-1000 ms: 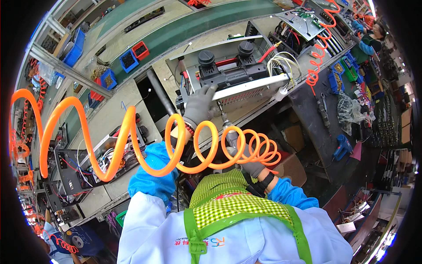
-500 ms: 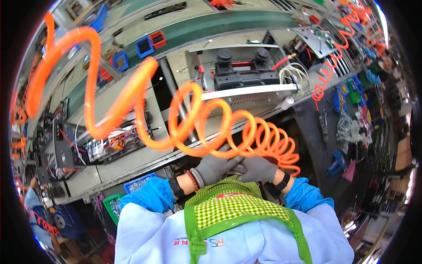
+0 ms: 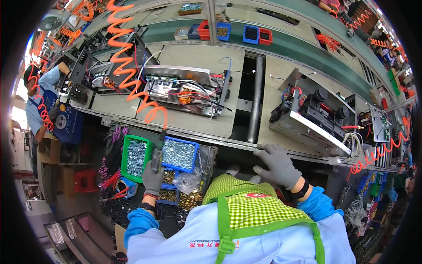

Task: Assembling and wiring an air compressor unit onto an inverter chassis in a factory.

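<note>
And here's the left hand (image 3: 153,181), wrapped round one dark tool (image 3: 157,155) beside one green bin (image 3: 125,162) and one large blue bin (image 3: 197,155); a tug from its orange hose (image 3: 165,118) could swing it and spill their silvery hardware! The right hand (image 3: 279,167), bare of tools, spreads wide by the bench edge (image 3: 215,140). Beyond, one metal casing (image 3: 307,129), two black caps (image 3: 320,94); farther, two red bins (image 3: 265,42).

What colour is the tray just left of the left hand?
The tray is green; the head view shows it.
</note>
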The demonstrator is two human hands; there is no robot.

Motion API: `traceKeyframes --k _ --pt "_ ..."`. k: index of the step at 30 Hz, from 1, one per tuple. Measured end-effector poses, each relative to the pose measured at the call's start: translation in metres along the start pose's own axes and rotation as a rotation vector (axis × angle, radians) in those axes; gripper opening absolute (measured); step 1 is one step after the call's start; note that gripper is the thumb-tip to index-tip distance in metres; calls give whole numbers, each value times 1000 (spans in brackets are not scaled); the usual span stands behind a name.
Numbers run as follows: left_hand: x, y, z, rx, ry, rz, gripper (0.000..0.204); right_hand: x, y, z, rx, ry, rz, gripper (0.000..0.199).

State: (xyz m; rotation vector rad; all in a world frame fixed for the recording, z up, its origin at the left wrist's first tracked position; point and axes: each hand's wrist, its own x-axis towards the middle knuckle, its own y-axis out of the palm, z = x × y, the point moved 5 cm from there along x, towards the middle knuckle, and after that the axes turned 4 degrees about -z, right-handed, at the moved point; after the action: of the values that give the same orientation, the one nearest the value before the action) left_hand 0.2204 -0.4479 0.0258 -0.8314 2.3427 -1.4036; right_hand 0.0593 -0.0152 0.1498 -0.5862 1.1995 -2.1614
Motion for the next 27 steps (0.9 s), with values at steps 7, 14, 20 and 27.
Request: traceKeyframes --k 7,14,20,27 --pt "-29 30 97 96 -17 -32 46 25 0 -22 72 140 -21 45" --pt "2 50 79 1 -106 135 54 -20 -42 -82 -106 205 -194 41" --pt "40 107 -33 -118 110 438 50 -136 -127 -193 -136 549 -656 53" --pt "39 225 -92 299 406 766 47 -343 -226 -329 -339 967 -884 86"
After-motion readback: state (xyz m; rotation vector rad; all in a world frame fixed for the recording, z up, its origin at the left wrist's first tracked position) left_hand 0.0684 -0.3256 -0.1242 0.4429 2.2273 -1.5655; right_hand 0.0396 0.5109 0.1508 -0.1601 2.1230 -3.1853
